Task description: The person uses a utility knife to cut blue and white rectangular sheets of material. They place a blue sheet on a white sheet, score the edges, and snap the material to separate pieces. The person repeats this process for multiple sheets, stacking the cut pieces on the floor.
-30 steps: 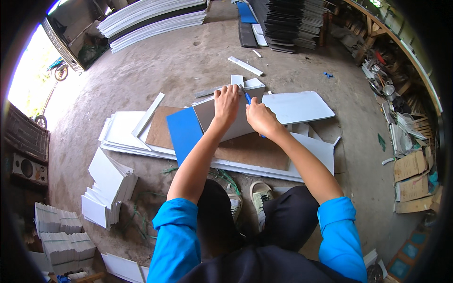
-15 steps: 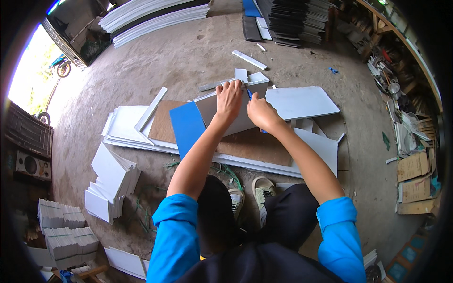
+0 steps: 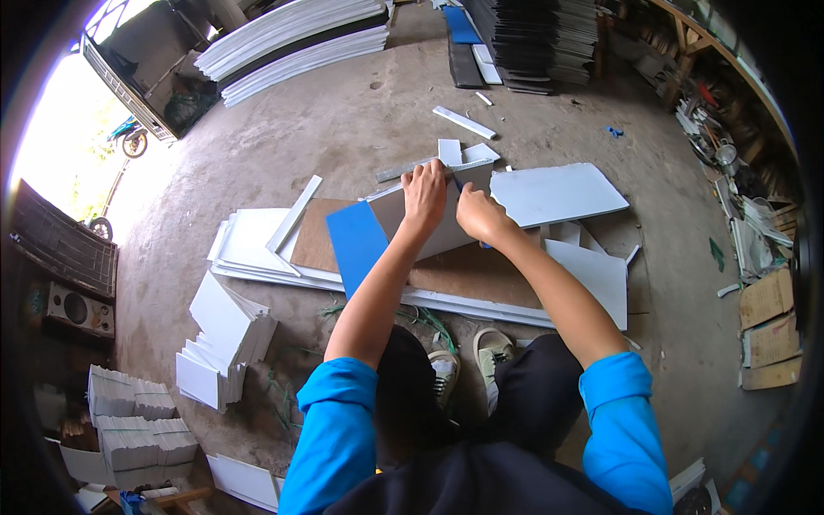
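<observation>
My left hand (image 3: 424, 196) is closed over the top edge of a grey-faced board (image 3: 448, 245), which leans up at a slant in front of me. In my right hand (image 3: 483, 213) is a blue cutter knife (image 3: 458, 184), its tip close to that same edge, just right of my left fingers. Where the blade meets the board is too small to make out. A small white piece (image 3: 449, 151) stands up behind the edge. Beneath the board lie a blue panel (image 3: 354, 245), a brown board (image 3: 476, 281) and a stack of white sheets (image 3: 245, 232).
At the right lies a white panel (image 3: 562, 199). Loose white strips (image 3: 464, 122) lie beyond my hands. Folded white sheets (image 3: 219, 339) and tied white bundles (image 3: 142, 438) stand at the left. Tall dark stacks (image 3: 515, 51) rise at the back; cardboard (image 3: 766, 322) lines the right side.
The whole view has shifted slightly, so everything sits a little further right and lower. Both hands keep their holds; the knife stays near the board's edge.
</observation>
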A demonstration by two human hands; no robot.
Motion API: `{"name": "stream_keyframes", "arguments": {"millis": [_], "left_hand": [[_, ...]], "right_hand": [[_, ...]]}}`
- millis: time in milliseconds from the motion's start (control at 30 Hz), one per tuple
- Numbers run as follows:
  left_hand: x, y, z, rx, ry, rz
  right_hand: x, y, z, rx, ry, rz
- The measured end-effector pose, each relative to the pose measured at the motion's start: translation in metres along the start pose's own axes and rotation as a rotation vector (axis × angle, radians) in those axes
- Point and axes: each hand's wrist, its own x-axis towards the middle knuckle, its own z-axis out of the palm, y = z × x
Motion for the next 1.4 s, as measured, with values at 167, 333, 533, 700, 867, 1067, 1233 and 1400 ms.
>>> {"name": "stream_keyframes", "arguments": {"millis": [167, 333, 533, 700, 867, 1067, 1233, 1400], "left_hand": [[-0.001, -0.005, 0.001, -0.021, 0.03, 0.029], [0.001, -0.005, 0.002, -0.044, -0.011, 0.064], [0.018, -0.005, -0.025, -0.302, -0.116, -0.038], [0.032, -0.019, -0.016, -0.42, -0.158, 0.02], [0.035, -0.03, -0.012, -0.45, -0.161, 0.086], [0.035, -0.029, -0.009, -0.393, -0.099, 0.046], [0.036, -0.03, -0.003, -0.394, -0.139, 0.003], [0.036, -0.031, -0.003, -0.379, -0.131, 0.041]], "right_hand": [[0.004, 0.0, 0.003, 0.002, -0.074, 0.015], [0.02, 0.012, 0.017, -0.09, -0.003, -0.054], [0.019, 0.012, 0.017, 0.095, -0.008, 0.014], [0.033, 0.025, 0.03, -0.023, 0.054, -0.097], [0.043, 0.017, 0.024, -0.076, 0.068, -0.144], [0.061, 0.011, 0.025, -0.195, 0.112, -0.116], [0.06, 0.002, 0.013, -0.203, -0.052, 0.018], [0.064, -0.002, 0.012, -0.127, -0.144, 0.1]]}}
